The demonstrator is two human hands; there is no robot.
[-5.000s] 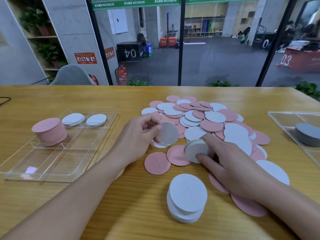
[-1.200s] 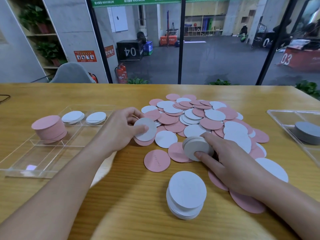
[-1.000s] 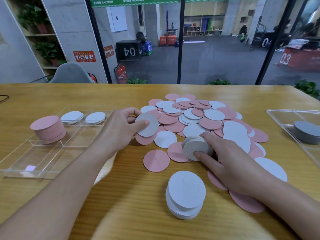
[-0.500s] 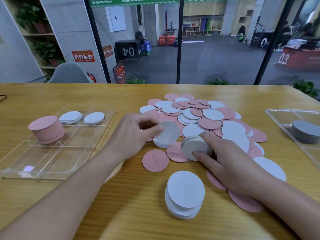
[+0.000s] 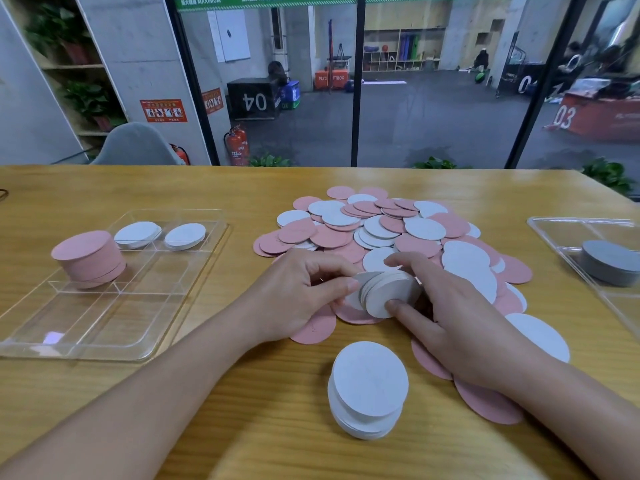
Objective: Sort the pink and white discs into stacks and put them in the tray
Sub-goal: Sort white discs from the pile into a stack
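A loose pile of pink and white discs (image 5: 398,230) covers the middle of the wooden table. My right hand (image 5: 450,317) holds a small tilted stack of white discs (image 5: 384,292) on edge in front of the pile. My left hand (image 5: 298,296) pinches the left side of that same stack. Nearer to me stands a finished white stack (image 5: 369,389). The clear compartment tray (image 5: 104,327) at the left holds a tall pink stack (image 5: 88,258) and two low white stacks (image 5: 138,234) at its back.
A second clear tray (image 5: 568,230) with a grey disc stack (image 5: 611,261) sits at the right table edge. Single pink discs (image 5: 485,400) lie under my right forearm. A glass wall stands behind the table's far edge.
My left hand carried a white disc from the pile's left side to the stack in my right hand and now presses it against that stack. My right hand stayed in place.
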